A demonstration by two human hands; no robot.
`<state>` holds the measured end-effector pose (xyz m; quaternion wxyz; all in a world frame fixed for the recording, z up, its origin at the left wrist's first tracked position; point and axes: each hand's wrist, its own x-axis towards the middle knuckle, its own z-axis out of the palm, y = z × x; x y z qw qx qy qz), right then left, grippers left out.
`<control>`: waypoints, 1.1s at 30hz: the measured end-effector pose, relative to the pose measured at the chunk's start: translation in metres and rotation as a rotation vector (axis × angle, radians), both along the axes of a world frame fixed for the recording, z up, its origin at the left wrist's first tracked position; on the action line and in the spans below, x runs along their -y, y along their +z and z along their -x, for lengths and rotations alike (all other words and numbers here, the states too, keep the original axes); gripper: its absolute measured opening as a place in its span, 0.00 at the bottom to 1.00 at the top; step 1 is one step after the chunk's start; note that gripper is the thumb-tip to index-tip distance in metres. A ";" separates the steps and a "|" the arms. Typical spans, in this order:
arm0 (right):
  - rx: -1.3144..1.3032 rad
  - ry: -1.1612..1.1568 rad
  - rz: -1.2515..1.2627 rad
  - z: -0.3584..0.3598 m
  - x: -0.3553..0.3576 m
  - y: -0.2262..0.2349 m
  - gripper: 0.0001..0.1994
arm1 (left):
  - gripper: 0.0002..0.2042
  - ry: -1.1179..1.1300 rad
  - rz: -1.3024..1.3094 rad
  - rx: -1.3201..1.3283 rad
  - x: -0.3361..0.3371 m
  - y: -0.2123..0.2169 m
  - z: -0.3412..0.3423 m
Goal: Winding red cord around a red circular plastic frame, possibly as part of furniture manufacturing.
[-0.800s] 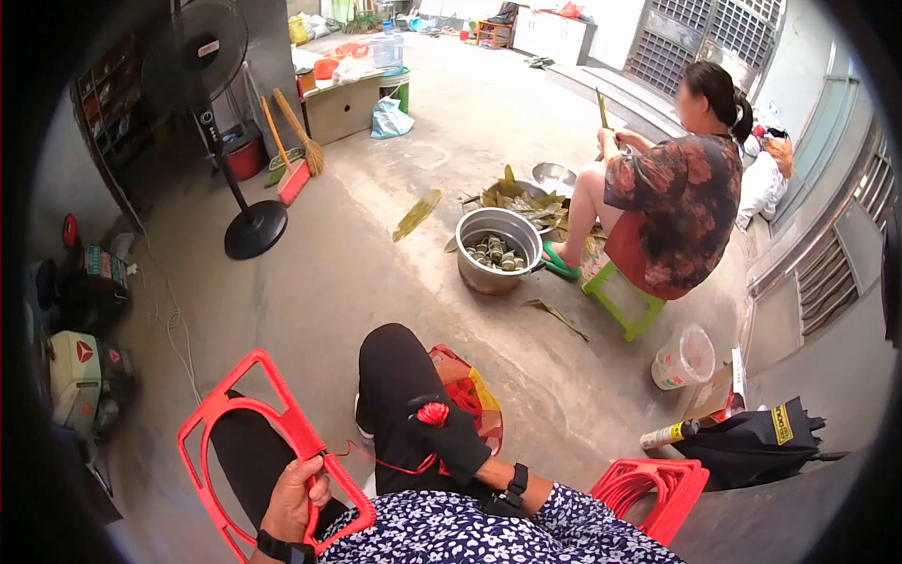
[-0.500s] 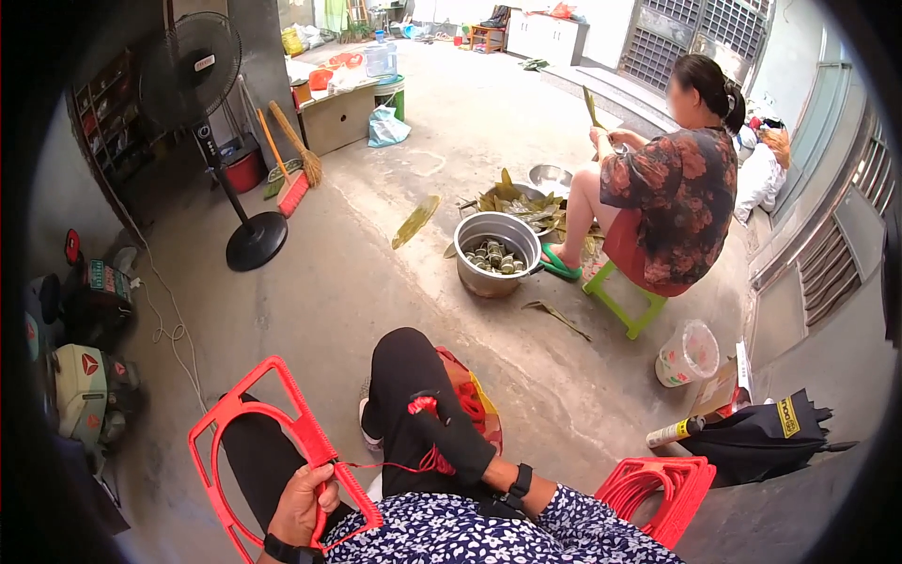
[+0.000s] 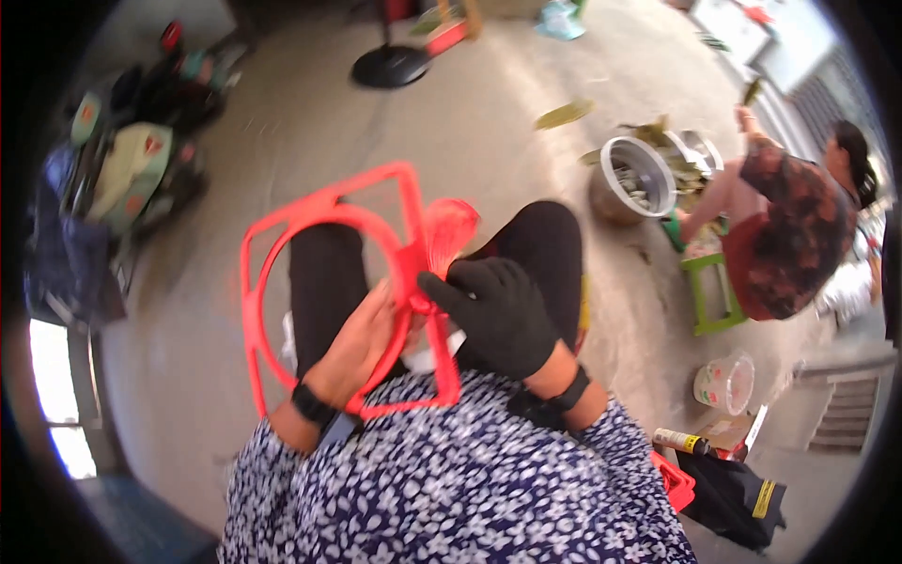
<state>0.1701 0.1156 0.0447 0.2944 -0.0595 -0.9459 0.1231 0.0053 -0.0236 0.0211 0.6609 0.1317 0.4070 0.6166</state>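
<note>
Concrete floor [image 3: 376,132] fills most of the frame, w/ a fan base [image 3: 390,66] at top centre and blurred bags & clutter [image 3: 122,179] at upper left. You're seated, knees up in black trousers, patterned top across the bottom of the frame.

Your left hand [image 3: 352,348], bare w/ a black wrist strap, is closed around the inner bar of the red plastic frame [image 3: 282,235], which sits over your left knee, centre-left of frame. Your right hand [image 3: 498,315], in a black glove, is closed on the same bar where a red fan-shaped bundle [image 3: 446,235] sticks up, just above the glove; can't tell exactly what the bundle is.

Upper right: another person [image 3: 789,235] sits on a green stool [image 3: 709,291] beside a metal pot [image 3: 629,179] w/ leaves around it. Lower right: small clear bucket [image 3: 725,383], spray can [image 3: 678,441], black bag [image 3: 738,493].
</note>
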 end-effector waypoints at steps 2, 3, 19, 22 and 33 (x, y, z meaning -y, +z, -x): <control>0.069 0.099 0.141 0.010 0.006 -0.010 0.23 | 0.15 -0.025 -0.050 -0.088 0.004 -0.006 0.008; 0.144 0.136 0.250 0.009 0.013 -0.013 0.21 | 0.14 -0.047 -0.008 -0.124 0.010 -0.007 0.012; 0.658 0.074 1.480 0.026 0.030 -0.036 0.20 | 0.16 -0.013 0.072 -0.339 0.037 -0.012 0.021; 0.678 0.013 1.311 0.019 0.028 -0.032 0.17 | 0.16 -0.044 0.030 -0.359 0.036 -0.011 0.021; -0.761 -0.374 1.511 -0.126 -0.081 -0.069 0.09 | 0.11 -0.038 0.009 -0.069 0.029 -0.019 0.022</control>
